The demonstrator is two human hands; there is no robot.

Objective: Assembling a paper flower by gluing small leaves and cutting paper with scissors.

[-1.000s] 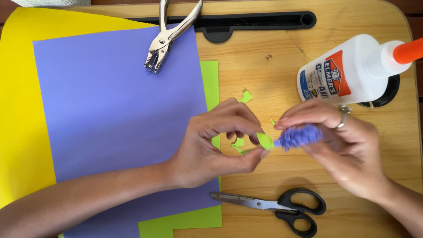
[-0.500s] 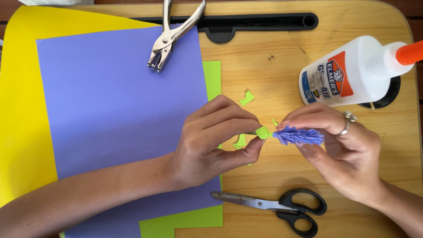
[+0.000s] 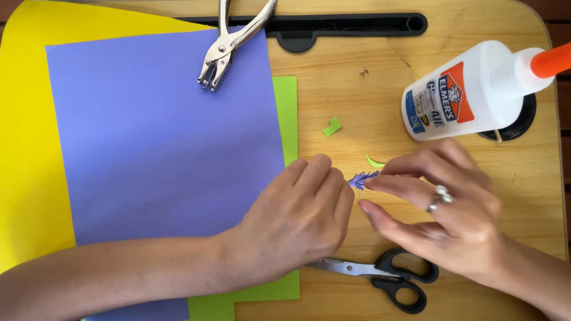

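a white glue bottle (image 3: 470,92) with an orange cap lies on the wooden table (image 3: 357,107). a metal hole punch (image 3: 229,44) rests on purple paper (image 3: 154,137), over yellow paper (image 3: 24,148). black scissors (image 3: 386,276) lie nearby.

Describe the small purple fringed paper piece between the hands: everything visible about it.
The purple fringed paper piece is a tiny roll or bundle of violet paper, cut into fine strips that splay out at its left tip. It lies roughly level, tip pointing left, just above the wooden table. The right hand pinches its right end between fingertips, hiding most of it. The left hand has its fingertips right beside the fringed tip; whether they touch it cannot be told. Its colour matches the large purple sheet.
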